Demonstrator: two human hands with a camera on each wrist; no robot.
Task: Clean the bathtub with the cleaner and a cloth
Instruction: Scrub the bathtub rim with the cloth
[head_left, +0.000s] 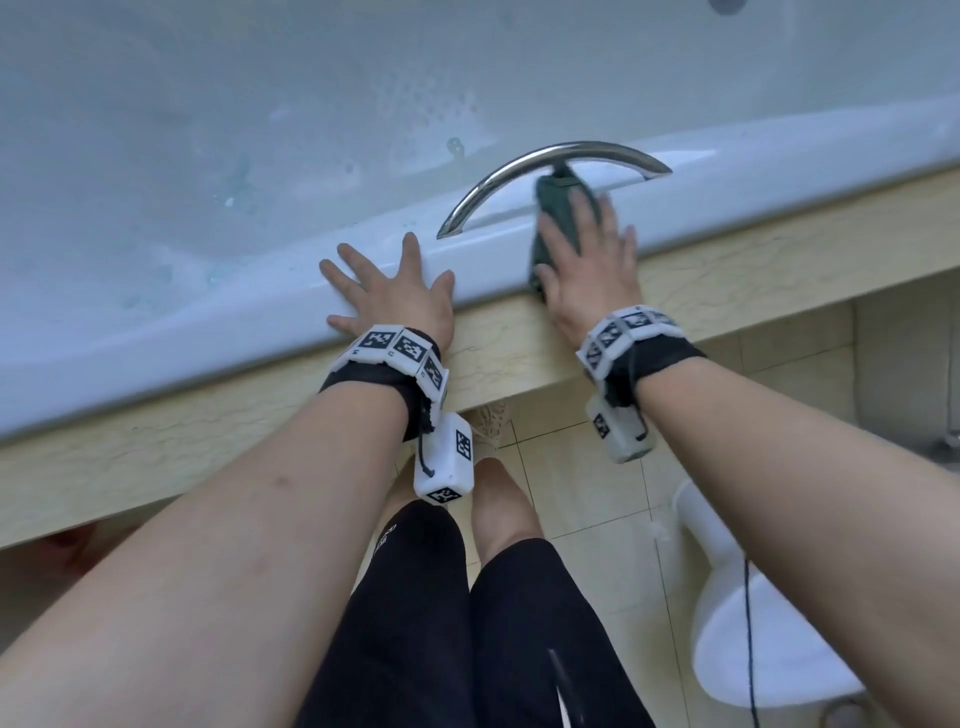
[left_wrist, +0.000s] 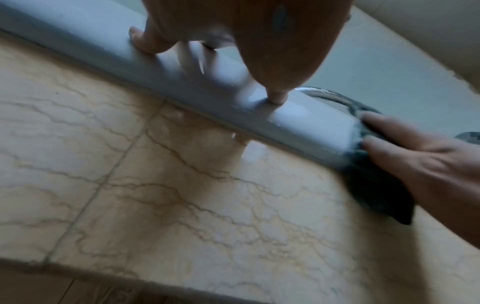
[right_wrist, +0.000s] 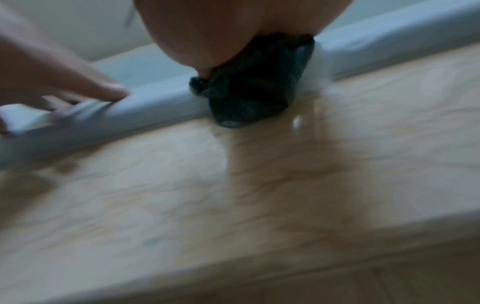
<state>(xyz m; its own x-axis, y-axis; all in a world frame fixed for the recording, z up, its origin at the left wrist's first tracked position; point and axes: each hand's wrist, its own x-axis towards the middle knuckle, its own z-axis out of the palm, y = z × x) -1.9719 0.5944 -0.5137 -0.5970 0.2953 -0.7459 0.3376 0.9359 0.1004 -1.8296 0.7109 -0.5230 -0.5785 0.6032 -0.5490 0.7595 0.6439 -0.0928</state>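
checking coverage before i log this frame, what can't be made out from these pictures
- Cleaner: no bottle shows in any view.
- Rim under the dark green cloth: hidden in the head view by the cloth and the right hand.
- Right wrist view: motion blur smears the cloth's texture.
- Left hand: its palm hides its contact with the bathtub rim.
- Bathtub floor: cut off by the head view's top edge.

A beige marble ledge (head_left: 519, 358) runs along the front — tiled floor (head_left: 571, 467) below, a white toilet (head_left: 753, 623) at right, a shoe (head_left: 488, 423) underneath.
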